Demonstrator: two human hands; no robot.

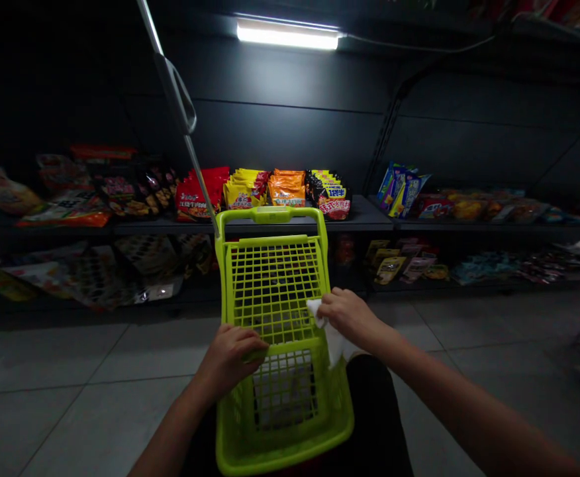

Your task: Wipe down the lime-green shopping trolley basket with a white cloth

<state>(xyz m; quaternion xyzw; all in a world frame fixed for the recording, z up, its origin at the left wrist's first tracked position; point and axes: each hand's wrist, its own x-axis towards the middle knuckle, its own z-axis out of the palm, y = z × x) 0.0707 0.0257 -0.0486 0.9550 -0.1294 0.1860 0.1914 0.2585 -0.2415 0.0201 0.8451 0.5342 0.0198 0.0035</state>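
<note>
A lime-green plastic shopping basket (284, 457) with grid walls stands tilted between my legs, its open side toward me. My left hand (233, 358) is closed over a green edge inside the basket, at its left. Bunched in the fingers of my right hand (347, 315) is a white cloth (336, 344), which hangs down against the basket's right side. From the basket's upper left corner a metal pull rod (200, 175) with a grey grip (178, 96) rises up and to the left.
A dark shelf (364, 215) ahead carries red noodle packets (205, 192), yellow packets (245, 189), orange packets (287, 189) and black packets (330, 195). More snack bags (392, 265) lie on the lower shelf. A lit tube lamp (287, 34) hangs above. Grey tiles (145, 351) cover the floor.
</note>
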